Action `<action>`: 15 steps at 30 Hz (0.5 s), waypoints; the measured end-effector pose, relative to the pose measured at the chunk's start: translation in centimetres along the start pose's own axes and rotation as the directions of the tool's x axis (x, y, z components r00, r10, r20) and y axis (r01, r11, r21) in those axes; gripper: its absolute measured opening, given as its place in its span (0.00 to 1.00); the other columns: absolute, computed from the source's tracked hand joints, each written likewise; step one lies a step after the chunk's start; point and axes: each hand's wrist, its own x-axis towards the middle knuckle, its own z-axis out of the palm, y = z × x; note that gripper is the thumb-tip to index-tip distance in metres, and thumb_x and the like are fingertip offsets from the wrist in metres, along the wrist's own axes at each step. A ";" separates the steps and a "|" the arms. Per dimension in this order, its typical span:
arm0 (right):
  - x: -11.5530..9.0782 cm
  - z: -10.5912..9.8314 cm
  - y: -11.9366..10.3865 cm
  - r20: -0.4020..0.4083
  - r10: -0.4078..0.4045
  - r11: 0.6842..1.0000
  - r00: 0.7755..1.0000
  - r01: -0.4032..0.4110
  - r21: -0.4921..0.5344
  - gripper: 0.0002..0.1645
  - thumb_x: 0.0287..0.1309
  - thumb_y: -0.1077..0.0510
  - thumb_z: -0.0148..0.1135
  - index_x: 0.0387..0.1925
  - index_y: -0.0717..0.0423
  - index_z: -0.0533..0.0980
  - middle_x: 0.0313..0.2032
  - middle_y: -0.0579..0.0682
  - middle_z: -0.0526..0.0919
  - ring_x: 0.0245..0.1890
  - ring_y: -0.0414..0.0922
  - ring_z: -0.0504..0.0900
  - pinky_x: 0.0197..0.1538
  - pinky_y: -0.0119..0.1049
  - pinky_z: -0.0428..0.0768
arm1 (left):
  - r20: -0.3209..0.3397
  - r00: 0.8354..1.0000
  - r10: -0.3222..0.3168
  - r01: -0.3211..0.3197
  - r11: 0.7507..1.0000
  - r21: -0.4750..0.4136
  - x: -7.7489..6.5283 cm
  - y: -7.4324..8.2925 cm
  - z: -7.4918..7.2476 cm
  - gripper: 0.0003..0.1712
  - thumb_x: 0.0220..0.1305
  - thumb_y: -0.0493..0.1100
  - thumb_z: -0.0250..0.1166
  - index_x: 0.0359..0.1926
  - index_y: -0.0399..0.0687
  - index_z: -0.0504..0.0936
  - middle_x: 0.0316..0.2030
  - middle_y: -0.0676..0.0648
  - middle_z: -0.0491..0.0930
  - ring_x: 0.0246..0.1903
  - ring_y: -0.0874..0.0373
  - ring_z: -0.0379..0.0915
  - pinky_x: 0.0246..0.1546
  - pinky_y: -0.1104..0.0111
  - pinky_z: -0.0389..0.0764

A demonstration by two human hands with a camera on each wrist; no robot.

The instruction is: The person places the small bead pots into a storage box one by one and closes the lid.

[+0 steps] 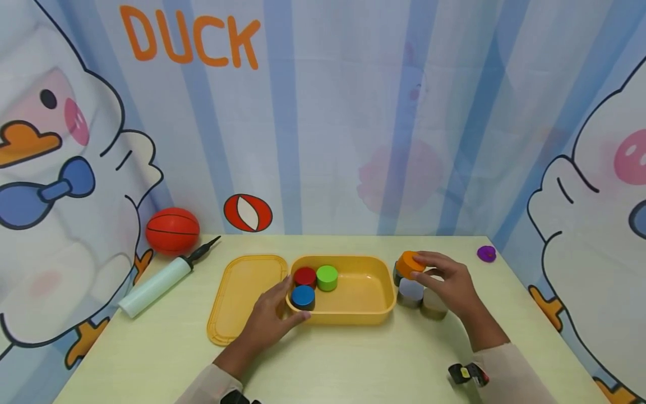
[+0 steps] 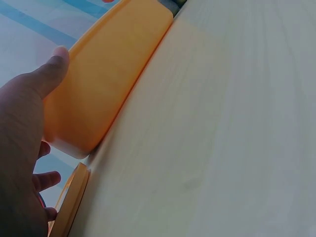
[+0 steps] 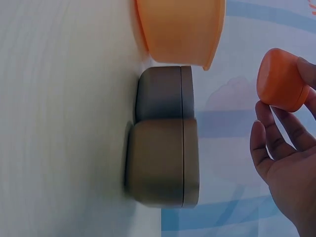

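Observation:
My right hand (image 1: pixel 446 279) pinches an orange lidded jar (image 3: pixel 281 79) and holds it raised off the table. Just below it stand a lavender-grey jar (image 1: pixel 410 293), a brownish jar (image 3: pixel 163 163) and a dark one (image 1: pixel 397 275), mostly hidden behind the orange jar. My left hand (image 1: pixel 272 314) rests against the left end of a yellow rectangular box (image 1: pixel 348 318), thumb on the front wall and fingers along the side. Inside the box, at its left end, sit a red jar (image 1: pixel 305 276), a green jar (image 1: pixel 327 278) and a blue jar (image 1: pixel 303 298).
A yellow lid (image 1: pixel 237 292) lies flat left of the box. Farther left are a pale green hand pump (image 1: pixel 156 287) and a red ball (image 1: pixel 172 231). A small purple object (image 1: pixel 487 253) lies at the back right. A curtain (image 1: pixel 333 123) hangs behind the table.

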 end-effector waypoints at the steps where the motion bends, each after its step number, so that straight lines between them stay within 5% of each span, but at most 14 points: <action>1: 0.2 0.2 -0.1 0.006 -0.005 1.000 1.000 0.005 0.012 0.21 0.67 0.68 0.74 0.60 0.66 0.86 0.64 0.67 0.85 0.57 0.20 0.80 0.53 0.19 0.85 | 0.001 1.000 -0.001 0.001 1.000 -0.002 0.0 0.0 0.0 0.58 0.66 0.63 0.78 0.86 0.49 0.60 0.85 0.45 0.62 0.84 0.39 0.58 0.83 0.33 0.58; 15: 1.7 3.7 -1.6 0.106 -0.044 0.995 0.993 0.034 0.094 0.21 0.66 0.69 0.74 0.60 0.66 0.86 0.65 0.68 0.84 0.55 0.23 0.83 0.56 0.24 0.86 | -0.003 0.999 0.032 -0.032 0.999 -0.017 -0.1 -0.3 -0.1 0.58 0.66 0.62 0.78 0.86 0.46 0.60 0.84 0.42 0.63 0.84 0.37 0.59 0.82 0.31 0.58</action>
